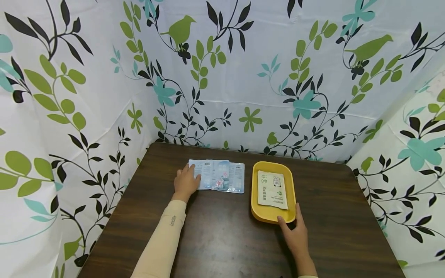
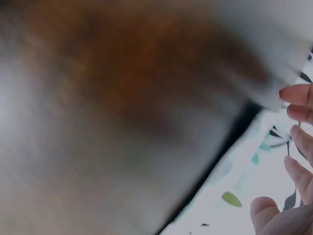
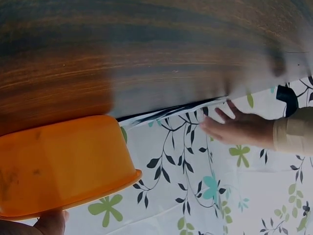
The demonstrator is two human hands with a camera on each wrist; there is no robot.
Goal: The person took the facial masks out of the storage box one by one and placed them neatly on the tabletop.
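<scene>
Three flat light-blue sachets [image 1: 220,180] lie overlapped in a row on the dark wooden table, the middle one printed with pink flowers. At the row's left end my left hand [image 1: 185,182] rests, fingertips on the leftmost sachet; its loosely bent fingers [image 2: 299,105] also show in the left wrist view. To the right is a yellow plastic tray [image 1: 256,213] with a cream paper packet [image 1: 272,189] inside, printed with a small bear and green lettering. My right hand [image 1: 295,233] holds the tray's near right corner, thumb at the near rim and fingers along the right side.
The brown table [image 1: 215,231] ends at a back edge just beyond the tray and sachets. A white cloth [image 1: 222,96] with leaves, birds and flowers hangs behind it and along both sides.
</scene>
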